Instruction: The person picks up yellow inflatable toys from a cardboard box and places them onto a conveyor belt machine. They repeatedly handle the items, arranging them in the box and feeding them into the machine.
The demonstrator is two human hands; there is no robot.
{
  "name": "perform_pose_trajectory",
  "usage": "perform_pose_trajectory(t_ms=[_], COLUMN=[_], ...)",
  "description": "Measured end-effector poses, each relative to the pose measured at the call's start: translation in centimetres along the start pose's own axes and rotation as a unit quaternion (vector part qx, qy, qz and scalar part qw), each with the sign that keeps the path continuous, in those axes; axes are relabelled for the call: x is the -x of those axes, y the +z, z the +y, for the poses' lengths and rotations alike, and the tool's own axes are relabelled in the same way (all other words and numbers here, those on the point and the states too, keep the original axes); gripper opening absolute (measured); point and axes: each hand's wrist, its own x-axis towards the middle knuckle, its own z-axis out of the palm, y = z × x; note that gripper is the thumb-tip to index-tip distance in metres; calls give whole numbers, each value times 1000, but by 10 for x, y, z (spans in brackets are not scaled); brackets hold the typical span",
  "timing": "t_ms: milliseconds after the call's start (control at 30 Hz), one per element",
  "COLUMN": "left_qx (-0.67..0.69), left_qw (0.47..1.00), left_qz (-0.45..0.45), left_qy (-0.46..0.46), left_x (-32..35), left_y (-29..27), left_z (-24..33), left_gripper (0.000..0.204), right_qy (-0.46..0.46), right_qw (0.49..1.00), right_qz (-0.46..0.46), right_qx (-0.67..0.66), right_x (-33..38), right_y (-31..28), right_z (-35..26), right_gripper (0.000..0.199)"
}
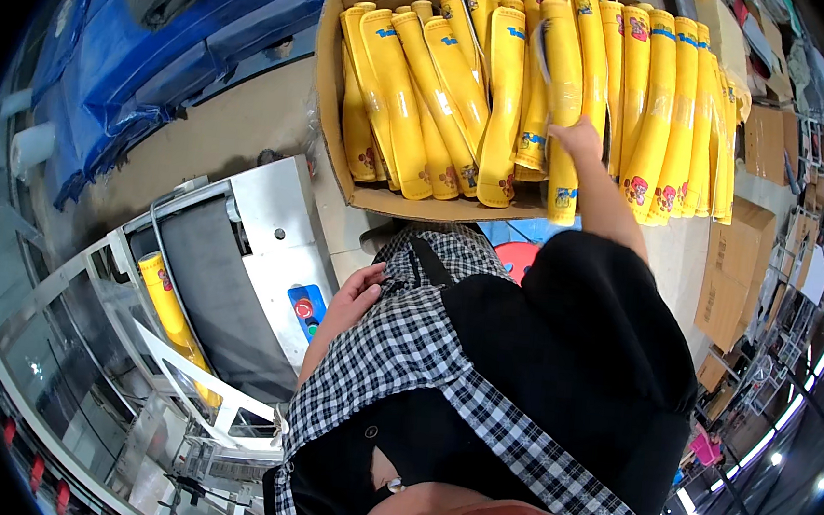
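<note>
In front of me a large cardboard box is filled with yellow rolls, apparently sheets rolled up in clear film, with small printed figures near their ends. My right hand reaches over the box and is closed on one yellow roll. That roll lies on top of the others, its near end out over the box's near edge. My left hand is beside my checked apron, its fingers stretched out and nothing in them.
At left stands a machine with a dark conveyor belt and a red stop button. Another yellow roll lies at the belt's far side. A blue sheet covers a stack at upper left. Brown cartons stand at right.
</note>
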Motion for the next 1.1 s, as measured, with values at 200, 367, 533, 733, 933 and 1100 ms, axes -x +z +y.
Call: perform_pose_trajectory(t_ms=[200, 367, 533, 733, 933, 1100], left_qx=[-18, 99, 113, 111, 177, 384], left_qw=[989, 973, 965, 959, 945, 878], left_qz=[83, 125, 170, 148, 51, 29], left_qy=[121, 166, 166, 214, 272, 284], left_x=[-19, -8, 42, 96, 122, 137], left_y=[-15, -18, -28, -49, -36, -13], left_z=[8, 52, 52, 9, -33, -51], left_gripper=[55, 85, 95, 99, 112, 98], right_qy=[-42, -164, -549, -885, -886, -911], right_qw=[719, 633, 747, 454, 295, 271], right_qz=[-386, -485, -233, -63, -304, -272], right_qx=[-577, -580, -292, 81, 187, 153], right_x=[99, 231, 249, 262, 293, 329], right_y=[89, 117, 148, 74, 80, 68], right_z=[-103, -197, -221, -290, -335, -336], right_gripper=[35, 38, 58, 78, 59, 62])
